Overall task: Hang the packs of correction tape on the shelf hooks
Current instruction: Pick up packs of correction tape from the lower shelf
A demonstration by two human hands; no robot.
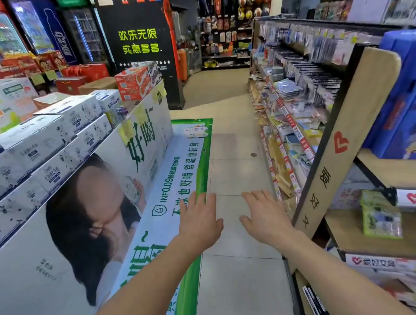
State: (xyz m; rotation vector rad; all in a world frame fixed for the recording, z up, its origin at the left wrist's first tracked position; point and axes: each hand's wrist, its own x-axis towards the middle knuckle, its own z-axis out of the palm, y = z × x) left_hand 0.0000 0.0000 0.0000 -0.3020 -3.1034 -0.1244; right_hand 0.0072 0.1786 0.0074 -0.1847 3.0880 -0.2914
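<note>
Mid-aisle, left hand (200, 221), right hand (265, 217) splayed

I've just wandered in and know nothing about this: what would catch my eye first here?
Two empty hands, the left hand and the right hand, reach out with fingers spread over the aisle floor, bottom centre. On the left a big white-and-green drink display topped with cartons fills the frame; on the right stands a stationery shelf whose wooden end panel bears a red heart.
</note>
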